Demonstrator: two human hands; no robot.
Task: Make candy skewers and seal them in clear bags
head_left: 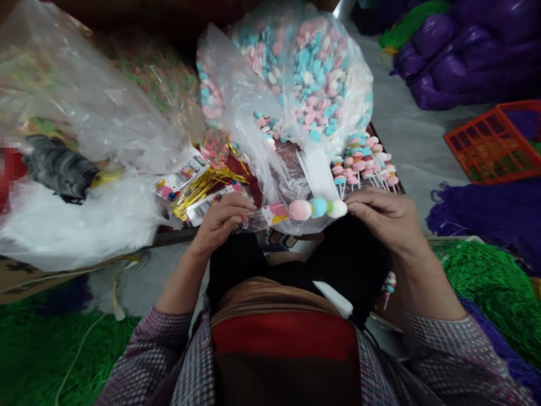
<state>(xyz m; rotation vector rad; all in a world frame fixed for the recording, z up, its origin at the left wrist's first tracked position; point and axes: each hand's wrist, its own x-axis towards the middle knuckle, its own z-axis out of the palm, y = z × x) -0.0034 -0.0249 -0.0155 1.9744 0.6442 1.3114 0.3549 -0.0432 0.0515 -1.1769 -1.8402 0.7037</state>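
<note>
My left hand (pixel 223 219) pinches the end of a clear printed wrapper (pixel 273 213). Pink, blue and white puffs, threaded in a row like a marshmallow skewer (pixel 318 207), stretch level from the wrapper toward my right hand (pixel 382 215). The right fingers are closed at the white end of the skewer; a stick there is hidden. How far the wrapper covers the puffs I cannot tell. Just beyond, white sticks (pixel 318 175) lie in a bundle, beside finished marshmallow skewers (pixel 366 160). Gold twist ties (pixel 207 189) and printed wrappers (pixel 186 172) sit near my left hand.
A large clear bag of pink, blue and white marshmallows (pixel 315 73) stands at the back. Further bags (pixel 110 107) of coloured sweets fill the left. On the floor to the right are an orange crate (pixel 477 146), purple bundles (pixel 460 51) and green stringy material (pixel 490 276).
</note>
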